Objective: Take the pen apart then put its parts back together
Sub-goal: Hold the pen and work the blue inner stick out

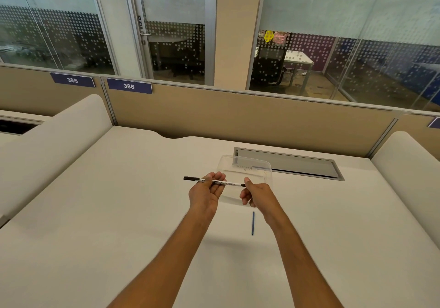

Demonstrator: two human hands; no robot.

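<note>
A slim white whiteboard pen (pixel 228 183) with black print and a black cap at its left end is held level above the desk. My left hand (pixel 207 191) cradles the barrel near the capped end, palm up, fingers curled under it. My right hand (pixel 255 194) pinches the pen's dark right end between thumb and fingers. A thin dark blue stick-like part (pixel 252 223) lies loose on the white desk (pixel 119 212), just below my right hand and apart from it.
A clear plastic container (pixel 247 167) stands on the desk right behind my hands. A grey recessed cable hatch (pixel 288 163) is set into the desk at the back right. Beige partition walls enclose the desk on the far side and both flanks.
</note>
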